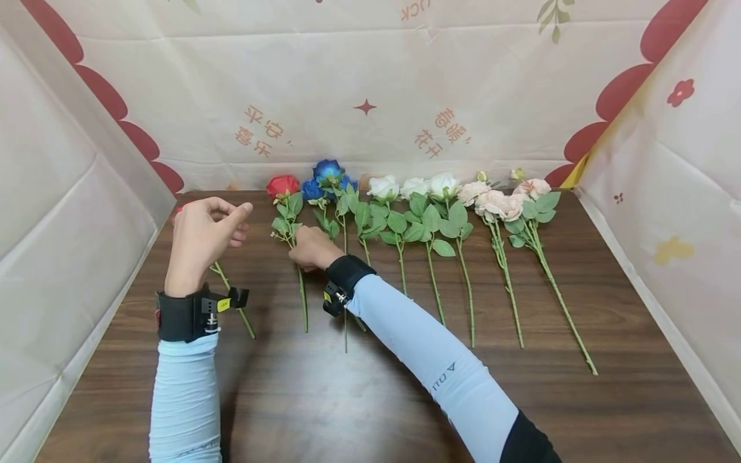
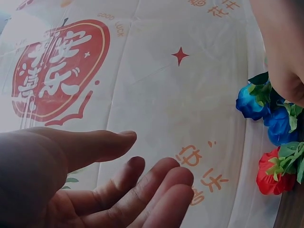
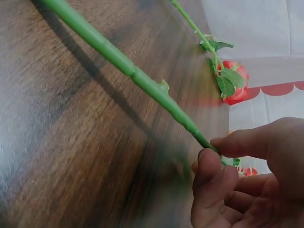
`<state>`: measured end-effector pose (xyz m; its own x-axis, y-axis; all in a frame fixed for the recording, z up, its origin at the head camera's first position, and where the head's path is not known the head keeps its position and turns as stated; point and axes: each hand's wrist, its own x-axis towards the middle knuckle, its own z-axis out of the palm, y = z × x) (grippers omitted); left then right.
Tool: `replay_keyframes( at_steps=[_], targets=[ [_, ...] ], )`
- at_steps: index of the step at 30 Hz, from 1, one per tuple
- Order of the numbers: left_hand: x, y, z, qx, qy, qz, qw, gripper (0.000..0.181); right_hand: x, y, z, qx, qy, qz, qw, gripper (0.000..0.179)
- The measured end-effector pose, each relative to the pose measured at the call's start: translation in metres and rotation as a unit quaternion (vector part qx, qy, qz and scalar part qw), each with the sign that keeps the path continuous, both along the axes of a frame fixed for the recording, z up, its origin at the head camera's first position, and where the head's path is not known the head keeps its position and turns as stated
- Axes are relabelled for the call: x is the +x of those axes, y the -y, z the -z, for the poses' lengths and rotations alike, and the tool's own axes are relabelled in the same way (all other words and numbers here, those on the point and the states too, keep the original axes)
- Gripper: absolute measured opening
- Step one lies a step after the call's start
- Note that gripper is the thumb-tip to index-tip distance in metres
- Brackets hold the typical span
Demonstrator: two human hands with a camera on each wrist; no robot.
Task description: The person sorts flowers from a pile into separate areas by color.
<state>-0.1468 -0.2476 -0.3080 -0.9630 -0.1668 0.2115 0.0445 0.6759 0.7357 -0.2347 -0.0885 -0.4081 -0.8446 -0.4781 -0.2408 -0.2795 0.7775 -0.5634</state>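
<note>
My right hand [image 1: 315, 249] pinches the green stem [image 3: 133, 71] of a red rose [image 1: 283, 186] between thumb and fingers. Its bloom is at the back of the table, just left of the blue roses [image 1: 328, 170]. Over a second red rose [image 3: 236, 83] at the far left hovers my left hand [image 1: 204, 241], its thumb and fingers loosely bent with nothing between them. In the head view that hand hides most of this bloom, while the lower stem [image 1: 240, 302] shows beside the wrist.
Three white roses [image 1: 384, 188] and several pale pink flowers [image 1: 492, 204] lie in a row to the right, stems towards me. The brown wooden table [image 1: 347, 411] is enclosed by a printed cloth [image 1: 359, 71] at the back and sides.
</note>
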Motion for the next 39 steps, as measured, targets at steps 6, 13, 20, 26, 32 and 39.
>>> replay_keyframes(
  at_steps=[6, 13, 20, 26, 32, 39],
  targets=[
    [0.001, 0.0, 0.0, -0.004, 0.001, 0.002, 1.0, 0.048, 0.0, -0.005, -0.003, 0.015, -0.024, -0.008, 0.9996, 0.022],
    [0.0, -0.003, 0.001, -0.011, 0.013, 0.005, 0.9998, 0.051, 0.0, -0.019, -0.005, 0.016, -0.066, -0.009, 0.9976, 0.034],
    [0.001, -0.01, 0.004, -0.036, 0.012, 0.008, 0.9992, 0.049, 0.017, -0.054, -0.013, -0.053, -0.043, 0.003, 0.9976, 0.037],
    [-0.002, -0.021, 0.007, -0.048, 0.01, 0.037, 0.9981, 0.048, 0.037, -0.11, -0.028, -0.108, -0.052, -0.018, 0.9926, 0.022],
    [-0.003, -0.028, 0.011, -0.072, 0.0, 0.057, 0.9958, 0.043, 0.059, -0.168, -0.045, -0.15, -0.094, -0.019, 0.984, 0.015],
    [-0.005, -0.026, 0.012, -0.078, 0.005, 0.059, 0.9952, 0.045, 0.07, -0.212, -0.06, -0.189, -0.115, 0.011, 0.9752, 0.005]
  ],
)
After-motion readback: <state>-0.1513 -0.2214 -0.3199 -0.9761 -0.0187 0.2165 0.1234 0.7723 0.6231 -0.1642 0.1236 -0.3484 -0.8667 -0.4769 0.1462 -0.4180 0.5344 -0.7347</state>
